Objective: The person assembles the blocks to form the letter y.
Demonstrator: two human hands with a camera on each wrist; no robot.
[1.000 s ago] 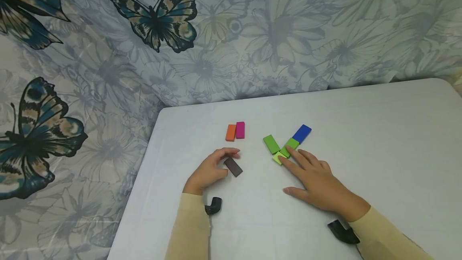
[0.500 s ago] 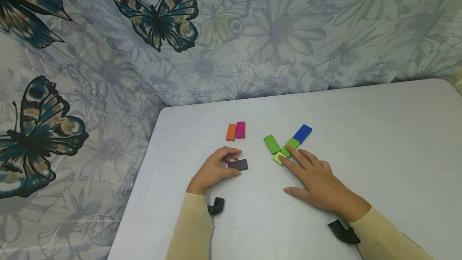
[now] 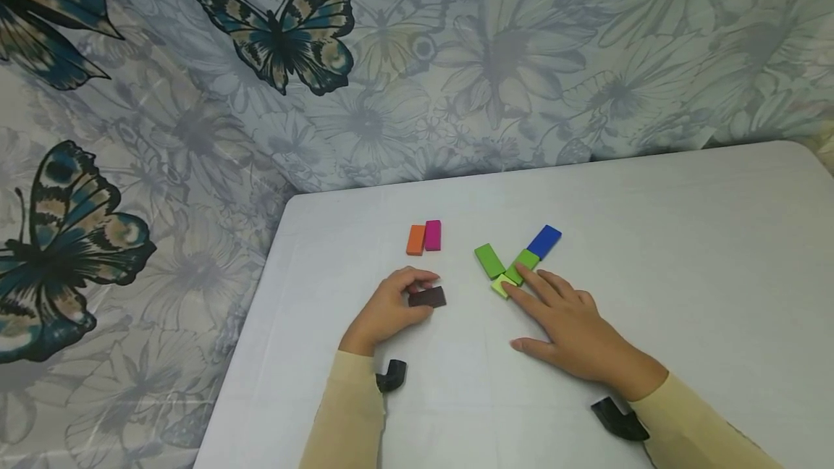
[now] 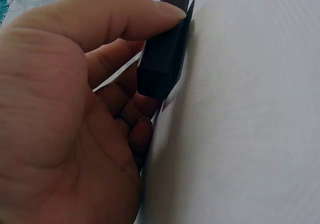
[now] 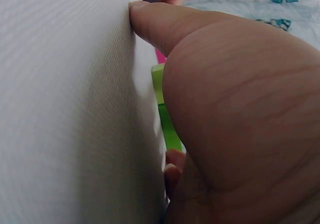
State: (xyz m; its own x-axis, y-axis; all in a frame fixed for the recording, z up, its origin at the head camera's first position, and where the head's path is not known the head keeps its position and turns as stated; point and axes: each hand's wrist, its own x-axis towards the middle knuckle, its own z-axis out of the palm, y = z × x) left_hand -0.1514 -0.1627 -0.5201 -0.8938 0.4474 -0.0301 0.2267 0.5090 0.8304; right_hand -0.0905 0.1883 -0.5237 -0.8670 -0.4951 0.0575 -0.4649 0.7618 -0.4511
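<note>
My left hand (image 3: 386, 310) pinches a dark brown block (image 3: 427, 297) between thumb and fingers, just over or on the table; whether it touches the cloth I cannot tell. In the left wrist view the thumb lies along one side of this block (image 4: 162, 58). My right hand (image 3: 576, 328) is spread, its fingertips resting on a light green block (image 3: 500, 285) and a green block (image 3: 529, 259). A second green block (image 3: 490, 260) slants off to the left, and a blue block (image 3: 544, 242) continues the line at the far end.
An orange block (image 3: 415, 239) and a magenta block (image 3: 433, 235) stand side by side beyond my left hand. A white-covered table (image 3: 684, 252) lies under everything, with a butterfly-patterned curtain (image 3: 508, 56) behind and to the left.
The dark brown block has turned from a slant to nearly crosswise, and my left hand has shifted slightly right and taken it between thumb and fingers. My right hand stays put.
</note>
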